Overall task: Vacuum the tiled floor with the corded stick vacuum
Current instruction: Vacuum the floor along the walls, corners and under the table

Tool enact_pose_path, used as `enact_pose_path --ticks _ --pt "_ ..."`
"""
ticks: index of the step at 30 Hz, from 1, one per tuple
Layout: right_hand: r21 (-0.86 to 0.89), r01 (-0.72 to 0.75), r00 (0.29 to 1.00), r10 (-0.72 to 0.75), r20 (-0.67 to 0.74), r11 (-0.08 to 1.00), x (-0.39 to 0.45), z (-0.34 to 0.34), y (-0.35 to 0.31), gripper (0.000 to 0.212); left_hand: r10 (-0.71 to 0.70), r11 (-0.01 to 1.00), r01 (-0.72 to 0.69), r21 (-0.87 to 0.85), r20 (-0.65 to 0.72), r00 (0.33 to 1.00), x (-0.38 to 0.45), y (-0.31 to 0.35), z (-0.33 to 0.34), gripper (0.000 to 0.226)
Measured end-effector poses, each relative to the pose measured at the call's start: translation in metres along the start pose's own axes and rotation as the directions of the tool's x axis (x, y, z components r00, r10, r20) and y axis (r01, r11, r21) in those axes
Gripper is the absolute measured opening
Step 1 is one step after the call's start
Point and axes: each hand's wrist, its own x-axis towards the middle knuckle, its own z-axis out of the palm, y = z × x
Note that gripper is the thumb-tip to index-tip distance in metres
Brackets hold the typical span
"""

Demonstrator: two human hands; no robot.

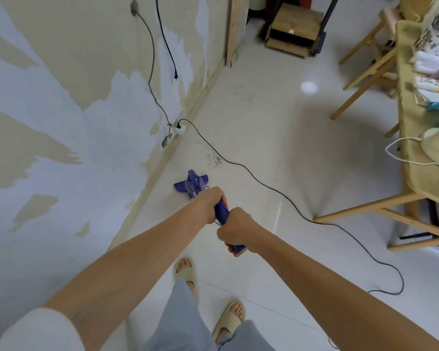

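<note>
A purple stick vacuum [192, 184] stands on the white tiled floor [276, 138], its head close to the wall's skirting. My left hand [209, 203] grips the purple handle higher toward the vacuum body. My right hand [235, 230] grips the handle's near end just behind it. The black cord [251, 173] runs from a white power strip [179, 129] at the wall, across the floor and loops round to my right. A patch of brownish dirt [214, 160] lies just beyond the vacuum head. More specks [246, 97] lie farther along.
A peeling wall [86, 97] runs along the left, with cables hanging from a socket. A wooden table [416, 193] with clutter and a white cable is at the right, a wooden chair [365, 72] behind it. A cardboard box [294, 29] sits far back. My sandalled feet [208, 295] are below.
</note>
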Motion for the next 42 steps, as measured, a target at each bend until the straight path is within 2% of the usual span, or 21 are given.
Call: enact_pose_path --ticks 4,9,14,20,24,31,35,39,42 --pt "0.000 -0.007 0.999 0.007 0.036 1.000 -0.030 -0.014 0.020 0.014 0.018 0.997 -0.014 -0.081 0.051 0.999 -0.028 -0.020 0.017 0.024" --pt "-0.003 -0.017 0.998 0.017 0.053 1.000 -0.045 -0.013 0.034 0.015 0.011 0.995 -0.005 -0.102 0.060 0.998 -0.040 -0.038 0.023 0.020" --pt "0.025 -0.023 1.000 0.022 0.013 0.999 -0.033 0.006 0.045 0.015 0.010 0.998 -0.006 -0.063 0.058 0.998 -0.037 -0.043 0.020 0.026" --pt "0.106 -0.018 1.000 0.020 -0.018 0.994 0.009 0.028 0.027 0.025 0.011 0.996 -0.007 -0.087 0.052 0.999 -0.011 -0.023 -0.003 0.024" --pt "0.065 -0.001 0.999 0.004 -0.046 0.998 0.041 0.047 0.007 0.026 -0.014 0.997 0.015 -0.074 0.015 1.000 0.016 -0.008 -0.025 0.016" --pt "0.155 -0.035 0.999 0.036 -0.005 0.987 0.084 0.051 -0.033 0.030 -0.012 0.997 0.011 -0.071 -0.014 1.000 0.055 0.031 -0.052 0.018" --pt "0.180 -0.035 0.999 0.036 -0.006 0.983 0.097 0.047 -0.045 0.033 -0.010 0.999 0.008 -0.053 -0.030 1.000 0.063 0.046 -0.056 0.016" --pt "0.158 -0.038 0.998 0.044 -0.034 0.987 0.098 0.044 -0.044 0.038 0.005 0.999 -0.004 0.035 -0.031 0.999 0.058 0.048 -0.053 0.024" --pt "0.152 -0.005 0.998 0.014 -0.058 0.988 0.089 0.039 -0.040 0.030 0.004 0.999 -0.001 0.047 -0.059 0.998 0.045 0.049 -0.047 0.023"
